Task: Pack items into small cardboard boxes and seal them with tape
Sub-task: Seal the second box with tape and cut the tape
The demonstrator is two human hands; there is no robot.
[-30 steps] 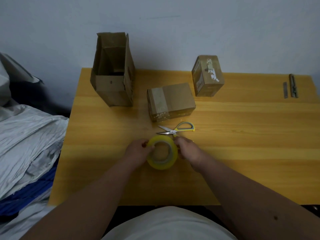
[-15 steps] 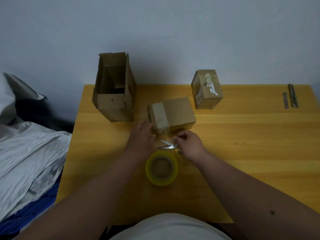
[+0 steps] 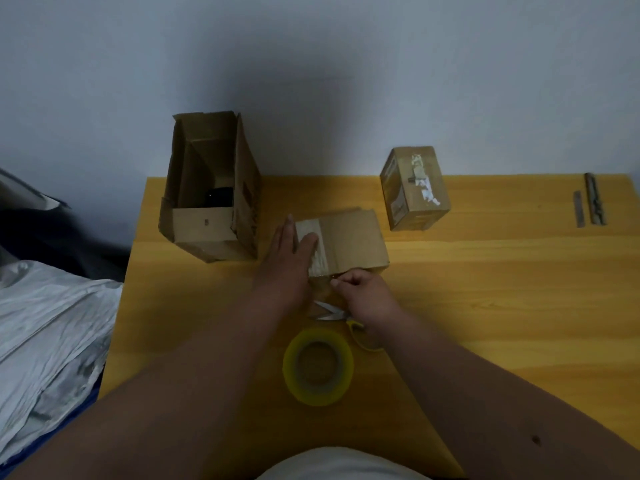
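Head view: three boxes (image 3: 349, 237), two hands (image 3: 289, 258).

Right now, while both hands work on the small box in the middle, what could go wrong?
1. The scissors lie open just under the right hand; the wrist could catch the blades.
2. The left hand only presses flat on the small box, so it may slide while the right hand pinches at its near edge.
3. The tape roll could be knocked by a forearm.

The wooden table (image 3: 502, 289) carries three boxes (image 3: 353, 240), scissors (image 3: 329, 311) and tape roll (image 3: 318, 367).
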